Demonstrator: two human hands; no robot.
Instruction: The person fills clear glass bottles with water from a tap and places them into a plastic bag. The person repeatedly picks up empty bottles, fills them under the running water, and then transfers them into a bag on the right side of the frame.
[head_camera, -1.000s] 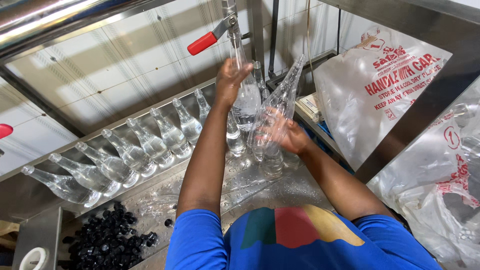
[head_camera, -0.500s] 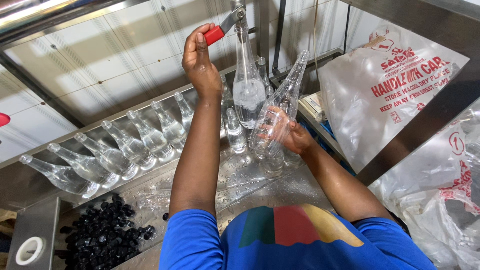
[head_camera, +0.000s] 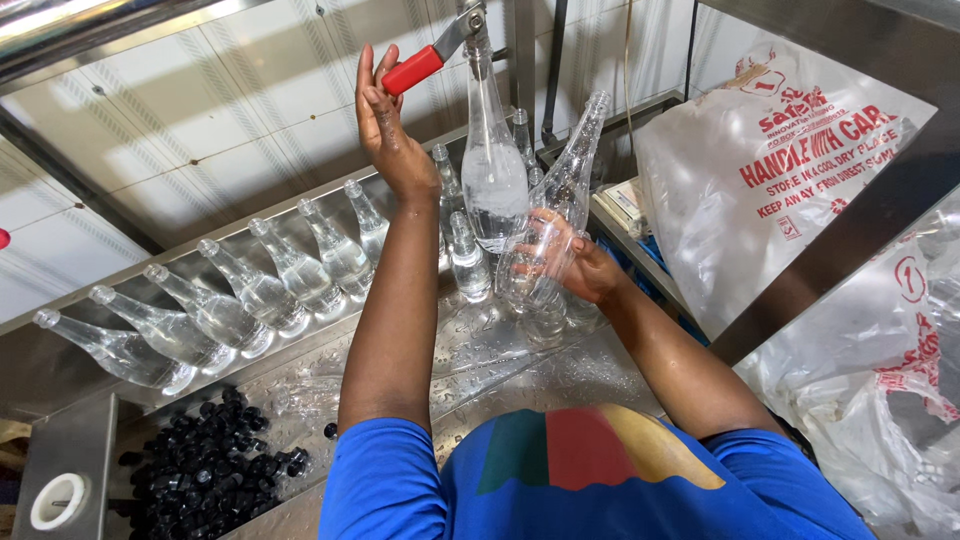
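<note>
Bottles of clear plastic are the work here, and one tall bottle (head_camera: 494, 170) stands upright under the filling tap (head_camera: 470, 22), its mouth at the spout so the water runs straight in; it is already partly full. The left hand (head_camera: 388, 120) is raised to the tap's red lever (head_camera: 412, 70), fingers spread and pressing against it rather than closed round it. The right hand (head_camera: 585, 270) is wrapped around an empty bottle (head_camera: 555, 220), held tilted with its neck pointing up and away, just beside the one under the tap (kept close, it seems, so it is within reach of the spout). Filled bottles (head_camera: 250, 295) lie leaning in a row along the steel trough (head_camera: 480, 350), necks up against the tiled wall. Black caps (head_camera: 200, 470) are heaped at the near left, and printed plastic sacks (head_camera: 780, 170) hang at the right.

Half a second ago the left hand was cupped over the lever; now its fingers are open. A second ago it was lower, at the bottle's neck.
</note>
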